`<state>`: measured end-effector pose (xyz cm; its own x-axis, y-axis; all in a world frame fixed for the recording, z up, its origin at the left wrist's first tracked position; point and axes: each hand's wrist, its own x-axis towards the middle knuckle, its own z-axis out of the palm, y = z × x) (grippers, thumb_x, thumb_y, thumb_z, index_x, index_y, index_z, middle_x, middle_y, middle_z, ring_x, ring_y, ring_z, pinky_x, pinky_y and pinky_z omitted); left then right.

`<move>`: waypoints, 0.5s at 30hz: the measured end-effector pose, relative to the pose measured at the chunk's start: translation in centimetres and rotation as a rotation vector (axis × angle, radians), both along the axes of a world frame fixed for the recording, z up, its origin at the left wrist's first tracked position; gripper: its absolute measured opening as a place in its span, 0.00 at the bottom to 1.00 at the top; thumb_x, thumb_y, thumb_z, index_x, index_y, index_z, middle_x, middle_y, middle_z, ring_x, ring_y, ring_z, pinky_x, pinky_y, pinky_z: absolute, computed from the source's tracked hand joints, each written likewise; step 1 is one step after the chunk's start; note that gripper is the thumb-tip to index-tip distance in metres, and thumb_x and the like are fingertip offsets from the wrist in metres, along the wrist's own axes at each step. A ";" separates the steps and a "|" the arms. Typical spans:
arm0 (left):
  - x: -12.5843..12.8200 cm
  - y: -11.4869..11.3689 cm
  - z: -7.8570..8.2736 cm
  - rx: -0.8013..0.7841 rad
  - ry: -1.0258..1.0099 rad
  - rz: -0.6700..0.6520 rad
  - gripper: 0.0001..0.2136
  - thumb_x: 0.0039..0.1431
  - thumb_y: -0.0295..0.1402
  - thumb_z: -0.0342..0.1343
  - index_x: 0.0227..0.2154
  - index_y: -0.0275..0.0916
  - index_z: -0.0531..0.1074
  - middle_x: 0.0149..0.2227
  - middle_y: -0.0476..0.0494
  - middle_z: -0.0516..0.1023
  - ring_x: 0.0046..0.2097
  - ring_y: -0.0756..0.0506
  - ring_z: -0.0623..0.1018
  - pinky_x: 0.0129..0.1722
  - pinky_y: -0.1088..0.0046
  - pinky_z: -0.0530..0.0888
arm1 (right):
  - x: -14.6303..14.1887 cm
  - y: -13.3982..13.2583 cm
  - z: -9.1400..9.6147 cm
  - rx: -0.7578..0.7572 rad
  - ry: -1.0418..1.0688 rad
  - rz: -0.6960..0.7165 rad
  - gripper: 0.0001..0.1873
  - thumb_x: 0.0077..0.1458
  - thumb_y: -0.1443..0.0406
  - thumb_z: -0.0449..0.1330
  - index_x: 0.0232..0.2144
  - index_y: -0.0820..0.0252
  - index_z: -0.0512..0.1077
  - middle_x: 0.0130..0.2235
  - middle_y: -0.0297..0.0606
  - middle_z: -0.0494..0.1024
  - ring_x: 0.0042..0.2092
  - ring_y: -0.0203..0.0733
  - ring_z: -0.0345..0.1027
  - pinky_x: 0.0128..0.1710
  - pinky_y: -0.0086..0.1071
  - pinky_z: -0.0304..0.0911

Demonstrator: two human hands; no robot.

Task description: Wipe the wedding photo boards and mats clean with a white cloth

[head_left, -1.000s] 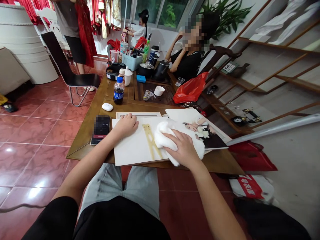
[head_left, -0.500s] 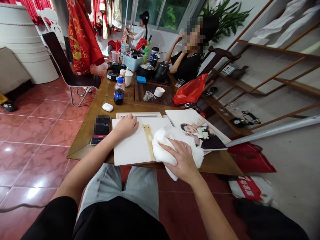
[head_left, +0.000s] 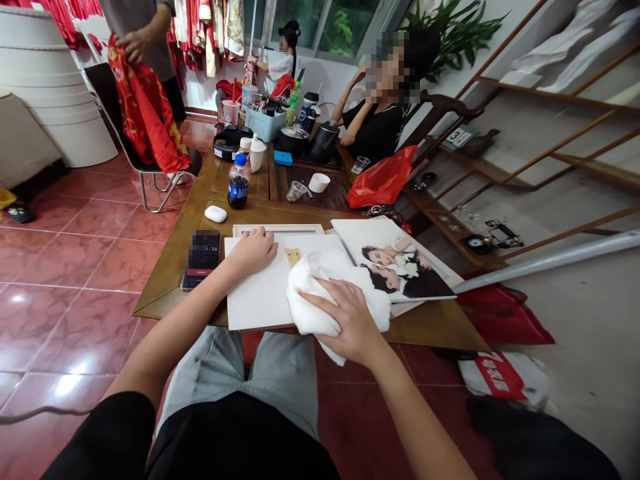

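Note:
My right hand (head_left: 345,319) grips a bunched white cloth (head_left: 313,293) that lies over a flat white board (head_left: 260,297) at the table's near edge. Part of the cloth hangs past that edge. Beneath it, a yellow bear-shaped strip (head_left: 293,256) is mostly covered; only its head end shows. My left hand (head_left: 255,251) rests flat on the board's upper left part, holding nothing. To the right, a photo panel (head_left: 405,260) with a couple printed on it leans over other pale frames.
A phone (head_left: 203,260), a white earphone case (head_left: 215,214) and a cola bottle (head_left: 239,183) stand left on the wooden table (head_left: 170,267). Farther back are cups, a blue basket (head_left: 264,124) and a red plastic bag (head_left: 383,177). Other people are around; one handles a red garment (head_left: 145,113).
My right hand has slid the cloth to the left, over more of the yellow strip. My left hand stays put. Behind, a person has moved the red garment down by the chair.

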<state>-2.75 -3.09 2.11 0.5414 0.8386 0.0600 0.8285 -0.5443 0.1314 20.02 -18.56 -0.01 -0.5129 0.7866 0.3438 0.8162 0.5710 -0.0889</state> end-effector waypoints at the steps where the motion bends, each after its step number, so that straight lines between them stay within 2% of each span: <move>1: 0.0 0.1 0.0 0.003 -0.001 -0.003 0.20 0.75 0.37 0.39 0.53 0.30 0.71 0.54 0.27 0.74 0.56 0.32 0.75 0.57 0.53 0.69 | -0.1 0.4 0.1 -0.019 -0.003 -0.018 0.32 0.59 0.53 0.60 0.65 0.46 0.69 0.65 0.46 0.67 0.60 0.61 0.61 0.61 0.54 0.52; 9: -0.1 0.3 -0.1 0.004 -0.010 -0.022 0.20 0.75 0.37 0.39 0.52 0.30 0.72 0.52 0.28 0.75 0.56 0.33 0.75 0.57 0.53 0.69 | -1.6 5.7 1.3 -0.198 -0.029 -0.164 0.32 0.62 0.51 0.61 0.66 0.46 0.67 0.68 0.47 0.65 0.65 0.62 0.58 0.61 0.55 0.54; 15: -0.1 0.2 0.2 -0.015 0.012 -0.022 0.19 0.74 0.34 0.40 0.55 0.30 0.71 0.54 0.28 0.74 0.56 0.34 0.75 0.57 0.55 0.68 | -2.3 10.1 1.8 -0.242 -0.007 -0.208 0.33 0.63 0.50 0.59 0.68 0.47 0.64 0.70 0.48 0.61 0.68 0.63 0.55 0.64 0.58 0.52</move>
